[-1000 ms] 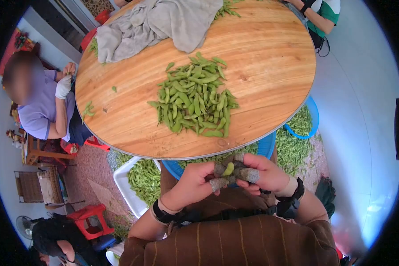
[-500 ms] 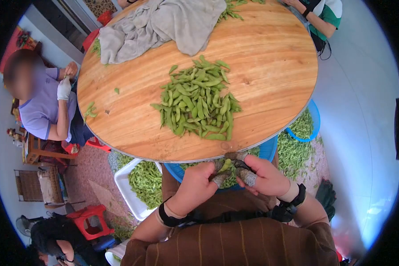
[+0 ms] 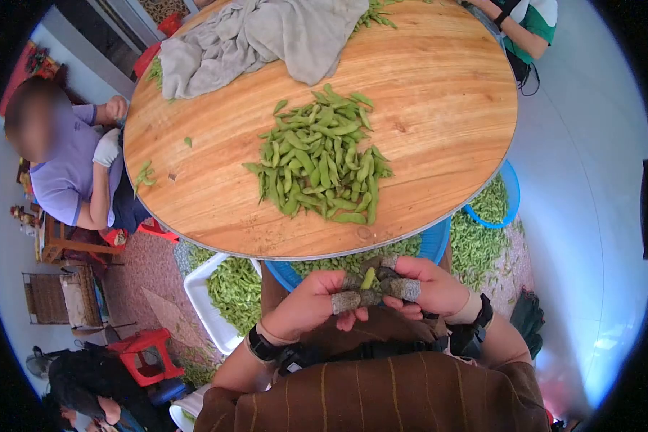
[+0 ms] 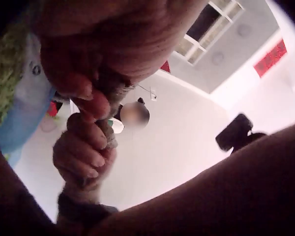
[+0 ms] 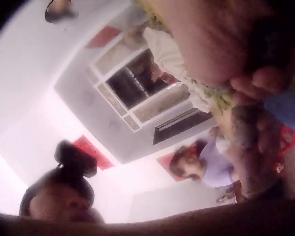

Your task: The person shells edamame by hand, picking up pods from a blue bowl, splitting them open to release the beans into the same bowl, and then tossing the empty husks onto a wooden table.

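In the head view both hands meet at the table's near edge, over a blue basin of green beans. A green soybean pod stands up between the taped fingertips. My left hand pinches it from the left, thumb and forefinger wrapped in grey tape. Close against it, my right hand has its taped thumb and fingers bent in at the pod's other side. Both wrist views show the curled fingers from below, with the pod hidden. A heap of soybean pods lies on the round wooden table ahead.
A grey cloth covers the table's far left. Below stand a white tub of pods at left and a blue tub at right, with pods spilled on the floor. One person sits at left, another at far right.
My hands drew slightly apart and tipped around the pod half a second ago; now they are close together again. The person at left has moved their hands apart.
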